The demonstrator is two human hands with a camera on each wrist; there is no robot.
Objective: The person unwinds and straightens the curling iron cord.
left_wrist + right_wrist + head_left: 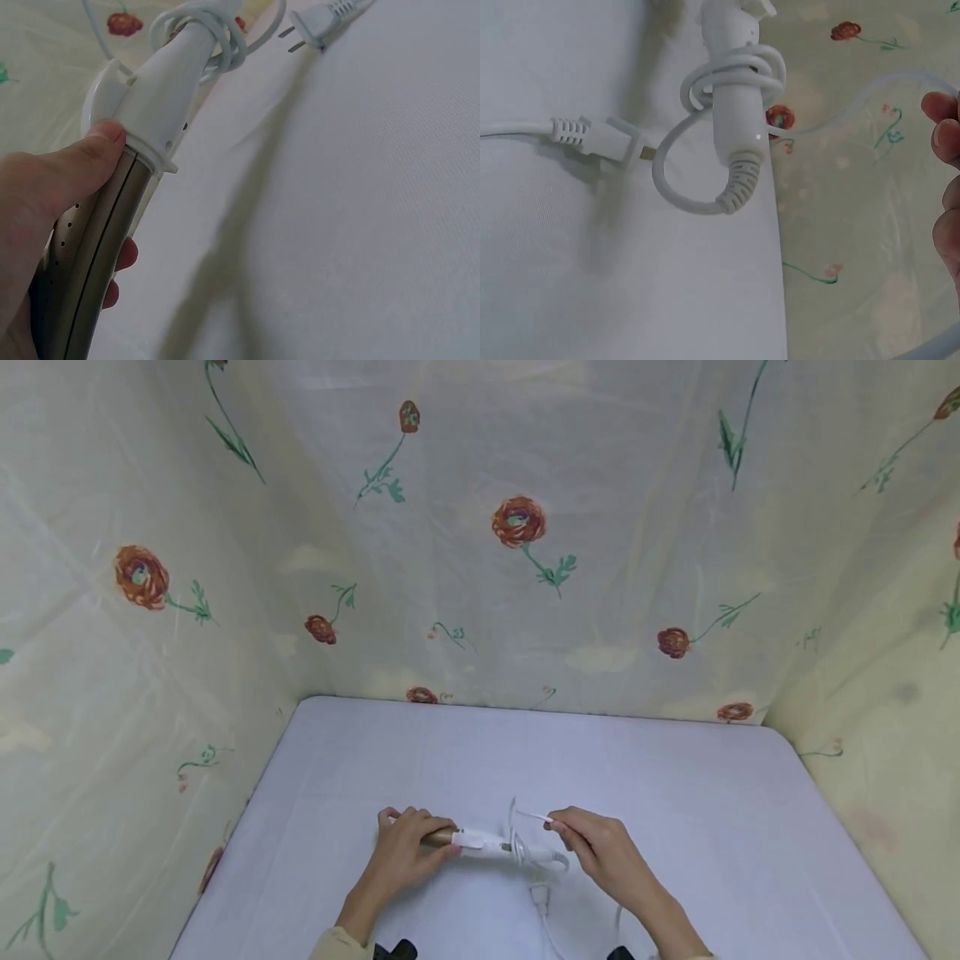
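Note:
A curling iron lies low over the white table (675, 793), with a gold barrel (90, 255) and a white handle (483, 843). My left hand (429, 837) grips the barrel, thumb against the handle's collar. The white cord (727, 71) is looped a few times round the handle's end. My right hand (557, 825) pinches a free stretch of that cord (531, 816) just right of the handle and holds it raised. The two-pin plug (540, 894) rests on the table below the handle, also seen as the plug (311, 26) and the plug (592, 135).
Pale floral sheeting (517, 527) walls in the table at the back and on both sides. The table's rounded far corners and left edge show. More cord (618, 918) trails toward the near edge by my right forearm.

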